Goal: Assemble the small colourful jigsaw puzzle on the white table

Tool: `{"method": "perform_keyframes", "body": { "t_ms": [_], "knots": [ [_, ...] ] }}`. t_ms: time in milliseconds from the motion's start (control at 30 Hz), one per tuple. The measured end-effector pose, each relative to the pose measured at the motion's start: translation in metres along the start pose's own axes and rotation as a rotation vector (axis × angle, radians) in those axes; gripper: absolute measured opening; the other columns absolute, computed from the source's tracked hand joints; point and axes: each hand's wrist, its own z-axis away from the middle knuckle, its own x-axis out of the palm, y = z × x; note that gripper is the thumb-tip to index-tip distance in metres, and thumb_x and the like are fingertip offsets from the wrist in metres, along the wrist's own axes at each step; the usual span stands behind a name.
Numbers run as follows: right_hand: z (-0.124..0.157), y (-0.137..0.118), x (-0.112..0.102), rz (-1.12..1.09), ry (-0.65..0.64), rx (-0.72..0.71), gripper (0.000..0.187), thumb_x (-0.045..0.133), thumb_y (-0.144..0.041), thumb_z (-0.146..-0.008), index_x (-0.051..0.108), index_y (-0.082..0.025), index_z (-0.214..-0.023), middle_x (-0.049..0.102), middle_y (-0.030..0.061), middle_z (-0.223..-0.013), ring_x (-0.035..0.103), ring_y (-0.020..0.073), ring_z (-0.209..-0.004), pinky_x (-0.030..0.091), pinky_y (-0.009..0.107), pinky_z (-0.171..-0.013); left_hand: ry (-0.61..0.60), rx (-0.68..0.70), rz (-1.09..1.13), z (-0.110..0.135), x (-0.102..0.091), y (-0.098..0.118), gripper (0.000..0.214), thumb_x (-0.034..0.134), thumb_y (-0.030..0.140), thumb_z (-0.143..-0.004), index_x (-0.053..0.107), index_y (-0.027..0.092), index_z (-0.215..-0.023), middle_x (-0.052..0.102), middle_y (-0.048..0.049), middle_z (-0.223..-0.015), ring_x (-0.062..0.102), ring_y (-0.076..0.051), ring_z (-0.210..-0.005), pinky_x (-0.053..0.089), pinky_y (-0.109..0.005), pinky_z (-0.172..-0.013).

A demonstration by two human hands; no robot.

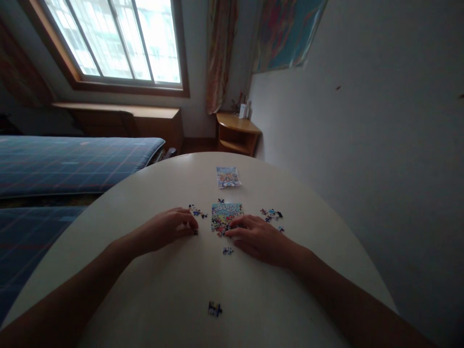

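A small, partly assembled colourful jigsaw puzzle point(225, 215) lies on the round white table point(174, 285). My right hand point(258, 238) lies flat beside it, fingertips pressing on its lower right edge, fingers stretched out. My left hand point(168, 227) rests to the puzzle's left with fingers curled, its tips pinching a small loose piece point(195, 232) against the table. Loose pieces lie in a cluster by my left fingers point(196, 211) and in another right of the puzzle point(271, 213).
A reference picture card point(228, 177) lies further back on the table. Single pieces sit near me point(214, 309) and below the puzzle point(227, 250). A bed with blue plaid cover point(65, 162) stands left; a wooden corner shelf point(237, 131) and a wall are behind.
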Motion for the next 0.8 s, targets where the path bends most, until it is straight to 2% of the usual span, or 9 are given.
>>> {"method": "perform_keyframes", "body": {
  "t_ms": [67,200,300,467,633,800],
  "knots": [
    [0.000,0.000,0.000,-0.008,-0.001,0.002,0.026,0.051,-0.028,-0.099,0.061,-0.026,-0.123,0.061,0.0085,-0.126,0.057,0.0206,-0.115,0.047,0.042,-0.099,0.056,-0.021,-0.060,0.002,-0.003,-0.005,0.018,0.057,0.036,-0.088,0.071,0.026,-0.094,0.069,-0.0032,-0.092,0.063,-0.018,-0.082,0.048,-0.028,-0.075],
    [0.001,0.001,0.001,-0.012,-0.007,0.010,0.027,0.052,-0.027,-0.099,0.061,-0.027,-0.123,0.060,0.0077,-0.128,0.056,0.0205,-0.117,0.045,0.043,-0.101,0.140,-0.148,-0.225,0.010,-0.011,-0.020,0.019,0.058,0.037,-0.085,0.069,0.025,-0.095,0.070,-0.0044,-0.093,0.063,-0.020,-0.081,0.047,-0.031,-0.074],
    [0.001,0.003,0.002,-0.006,-0.001,0.003,0.027,0.052,-0.026,-0.098,0.061,-0.026,-0.123,0.060,0.0086,-0.127,0.056,0.0209,-0.116,0.046,0.043,-0.100,0.097,-0.252,-0.281,0.015,-0.017,-0.026,0.024,0.056,0.041,-0.085,0.068,0.024,-0.097,0.069,-0.0053,-0.095,0.064,-0.021,-0.082,0.046,-0.032,-0.073],
    [0.001,0.004,0.004,-0.015,0.012,-0.015,0.027,0.053,-0.028,-0.098,0.061,-0.026,-0.123,0.060,0.0088,-0.127,0.056,0.0206,-0.117,0.046,0.042,-0.100,-0.026,-0.382,-0.240,0.020,-0.023,-0.019,0.029,0.056,0.043,-0.081,0.068,0.026,-0.101,0.070,-0.0050,-0.095,0.065,-0.022,-0.085,0.046,-0.031,-0.072],
    [0.001,0.003,0.002,-0.021,0.010,-0.008,0.026,0.054,-0.027,-0.097,0.061,-0.026,-0.123,0.060,0.0087,-0.126,0.057,0.0204,-0.116,0.046,0.042,-0.100,-0.048,-0.382,-0.221,0.016,-0.020,-0.018,0.026,0.052,0.041,-0.084,0.069,0.024,-0.093,0.071,-0.0056,-0.089,0.065,-0.020,-0.079,0.044,-0.029,-0.067],
    [0.001,0.004,0.002,-0.018,0.002,0.000,0.026,0.053,-0.027,-0.098,0.061,-0.026,-0.123,0.060,0.0081,-0.127,0.056,0.0204,-0.117,0.046,0.043,-0.100,0.030,-0.350,-0.210,0.008,-0.010,-0.018,0.026,0.050,0.038,-0.087,0.069,0.025,-0.097,0.071,-0.0045,-0.092,0.064,-0.020,-0.079,0.044,-0.029,-0.068]
  ]
}}
